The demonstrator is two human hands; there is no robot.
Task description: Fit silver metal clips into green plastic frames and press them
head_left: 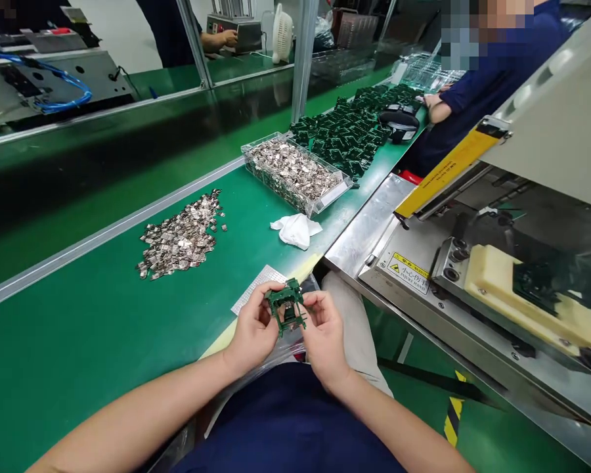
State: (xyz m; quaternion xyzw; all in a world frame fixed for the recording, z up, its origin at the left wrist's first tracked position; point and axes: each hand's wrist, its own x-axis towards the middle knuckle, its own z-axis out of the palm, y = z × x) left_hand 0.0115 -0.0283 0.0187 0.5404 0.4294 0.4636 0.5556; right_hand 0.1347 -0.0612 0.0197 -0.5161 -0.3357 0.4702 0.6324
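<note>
Both hands hold one dark green plastic frame [286,306] in front of my lap, at the table's edge. My left hand [253,328] pinches its left side between thumb and fingers. On the opposite side, my right hand [324,335] is closed on the frame's right edge. Something small and metallic shows in the middle of the frame, too small to name. Just behind the frame lies a sheet of small-patterned paper [257,288]. A pile of small metal pieces [181,238] is spread on the green table [103,328] beyond my left hand.
A clear tray [315,211] of similar metal pieces stands ahead, with a crumpled white cloth [297,231] nearer me. Many green frames [347,131] are heaped behind it. At right is a machine with a yellow bar [448,169] and a cream fixture [492,279]. A co-worker [502,72] sits beyond.
</note>
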